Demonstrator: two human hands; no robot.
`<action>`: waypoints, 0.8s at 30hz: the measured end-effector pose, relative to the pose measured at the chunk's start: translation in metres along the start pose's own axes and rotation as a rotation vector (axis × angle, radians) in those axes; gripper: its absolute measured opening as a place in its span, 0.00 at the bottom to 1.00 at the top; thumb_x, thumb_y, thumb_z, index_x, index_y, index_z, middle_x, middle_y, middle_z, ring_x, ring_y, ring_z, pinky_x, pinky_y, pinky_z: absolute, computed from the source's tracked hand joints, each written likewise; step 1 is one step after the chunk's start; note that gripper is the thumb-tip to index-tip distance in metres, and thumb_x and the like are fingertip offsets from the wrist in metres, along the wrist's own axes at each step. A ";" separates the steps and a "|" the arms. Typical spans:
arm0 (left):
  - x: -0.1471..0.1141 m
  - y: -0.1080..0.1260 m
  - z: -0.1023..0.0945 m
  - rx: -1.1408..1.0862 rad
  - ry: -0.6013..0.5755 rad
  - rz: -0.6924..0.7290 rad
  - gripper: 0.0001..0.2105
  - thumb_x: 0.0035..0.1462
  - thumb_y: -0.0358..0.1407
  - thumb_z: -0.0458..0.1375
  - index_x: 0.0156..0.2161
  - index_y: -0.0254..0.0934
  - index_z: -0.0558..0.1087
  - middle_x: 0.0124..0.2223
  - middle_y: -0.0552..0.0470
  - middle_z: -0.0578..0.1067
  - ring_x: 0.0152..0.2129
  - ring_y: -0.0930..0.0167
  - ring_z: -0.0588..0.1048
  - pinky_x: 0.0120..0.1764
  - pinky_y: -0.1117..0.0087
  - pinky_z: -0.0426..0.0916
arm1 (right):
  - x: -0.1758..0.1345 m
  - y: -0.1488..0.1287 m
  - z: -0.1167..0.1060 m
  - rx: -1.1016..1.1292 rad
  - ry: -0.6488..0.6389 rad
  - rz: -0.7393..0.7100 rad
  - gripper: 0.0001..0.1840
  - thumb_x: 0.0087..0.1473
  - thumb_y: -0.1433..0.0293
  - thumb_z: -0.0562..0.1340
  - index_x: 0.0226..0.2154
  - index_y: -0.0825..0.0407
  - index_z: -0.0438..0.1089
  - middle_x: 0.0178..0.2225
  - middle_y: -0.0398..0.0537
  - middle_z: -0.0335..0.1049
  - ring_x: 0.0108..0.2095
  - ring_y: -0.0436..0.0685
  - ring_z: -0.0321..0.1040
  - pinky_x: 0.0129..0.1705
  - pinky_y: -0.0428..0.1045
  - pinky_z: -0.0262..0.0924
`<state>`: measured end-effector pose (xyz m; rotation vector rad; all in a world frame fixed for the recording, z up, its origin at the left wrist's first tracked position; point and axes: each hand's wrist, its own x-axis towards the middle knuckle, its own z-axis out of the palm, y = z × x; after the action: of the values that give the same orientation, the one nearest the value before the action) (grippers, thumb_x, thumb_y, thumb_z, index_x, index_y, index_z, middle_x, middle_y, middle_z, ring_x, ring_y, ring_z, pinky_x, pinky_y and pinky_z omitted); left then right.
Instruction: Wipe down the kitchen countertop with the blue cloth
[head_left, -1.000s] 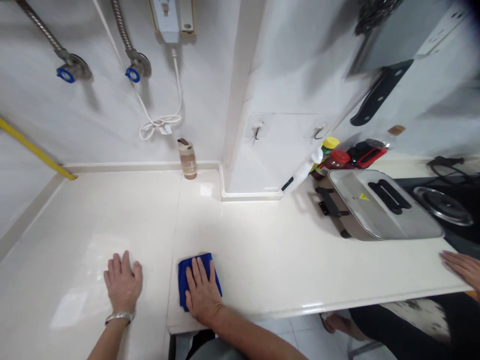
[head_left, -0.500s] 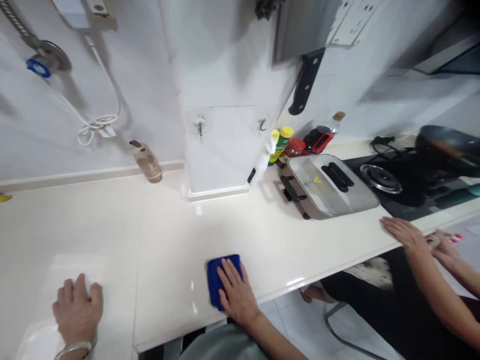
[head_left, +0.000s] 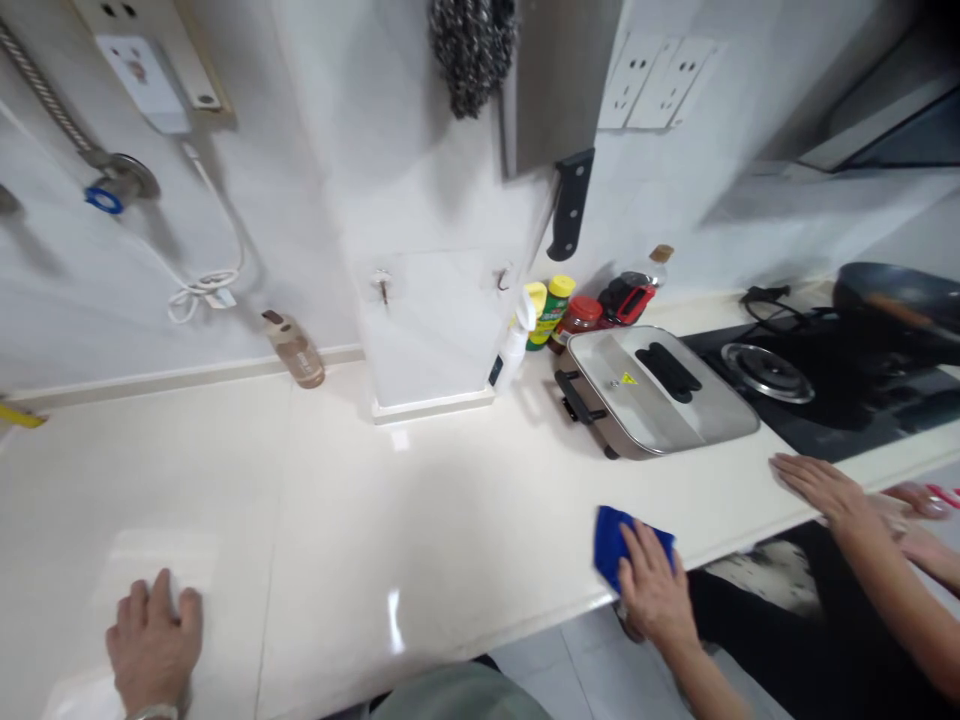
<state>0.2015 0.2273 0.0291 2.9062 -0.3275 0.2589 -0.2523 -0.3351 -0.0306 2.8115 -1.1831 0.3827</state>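
My right hand [head_left: 657, 590] holds a folded blue cloth [head_left: 613, 546] down on the white countertop [head_left: 337, 530], near its front edge. The fingers lie over the cloth's right part, and the thumb is at its lower side. Far to the left, my left hand [head_left: 154, 640] rests palm down on the counter with its fingers apart and nothing in it. Behind the cloth stands a rectangular electric pan [head_left: 660, 395] with a metal lid and black handles.
A spray bottle [head_left: 513, 340] and several jars, including a red-lidded jar [head_left: 576, 322], line the wall. A beige bottle [head_left: 294, 350] stands by the wall pillar. A cleaver's black handle [head_left: 571, 205] hangs above. At right, another person's hand [head_left: 821, 488] rests on the counter near the stove [head_left: 892, 415].
My right hand has slid the blue cloth rightward along the counter, toward the other person's hand. My left hand has stayed nearly in place. The view has tilted up slightly.
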 end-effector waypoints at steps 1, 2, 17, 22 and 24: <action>0.000 0.001 -0.002 0.005 0.032 -0.018 0.30 0.62 0.44 0.41 0.65 0.29 0.57 0.66 0.26 0.59 0.62 0.41 0.58 0.56 0.35 0.60 | 0.007 0.011 0.004 0.011 0.015 0.078 0.33 0.62 0.61 0.41 0.65 0.55 0.54 0.67 0.58 0.51 0.67 0.64 0.48 0.67 0.68 0.41; 0.000 0.002 -0.003 0.009 0.060 -0.031 0.30 0.63 0.45 0.40 0.64 0.28 0.60 0.66 0.26 0.60 0.62 0.42 0.60 0.56 0.37 0.61 | 0.015 0.018 0.008 0.024 0.034 0.167 0.34 0.62 0.60 0.40 0.66 0.56 0.54 0.67 0.60 0.52 0.67 0.66 0.48 0.66 0.70 0.41; -0.012 -0.003 0.005 -0.042 0.087 -0.158 0.31 0.66 0.46 0.38 0.64 0.26 0.63 0.69 0.29 0.57 0.68 0.50 0.51 0.66 0.45 0.49 | 0.142 -0.231 0.028 0.048 -0.035 0.164 0.34 0.62 0.63 0.40 0.64 0.66 0.54 0.66 0.73 0.49 0.67 0.72 0.43 0.64 0.76 0.36; -0.013 -0.010 0.013 -0.030 0.131 -0.155 0.29 0.65 0.44 0.40 0.64 0.28 0.63 0.69 0.32 0.57 0.68 0.53 0.51 0.66 0.46 0.49 | 0.171 -0.354 0.027 0.049 -0.105 -0.027 0.33 0.63 0.65 0.41 0.65 0.67 0.53 0.67 0.71 0.47 0.68 0.72 0.40 0.66 0.75 0.33; -0.013 -0.012 0.016 -0.021 0.144 -0.139 0.28 0.65 0.43 0.41 0.63 0.27 0.63 0.69 0.31 0.58 0.68 0.53 0.51 0.66 0.46 0.49 | 0.167 -0.393 0.029 0.054 -0.103 -0.063 0.34 0.64 0.64 0.41 0.65 0.68 0.51 0.68 0.72 0.45 0.69 0.73 0.37 0.66 0.75 0.31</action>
<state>0.1939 0.2380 0.0089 2.8532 -0.1037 0.4361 0.1459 -0.1798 -0.0024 2.9394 -1.1155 0.2732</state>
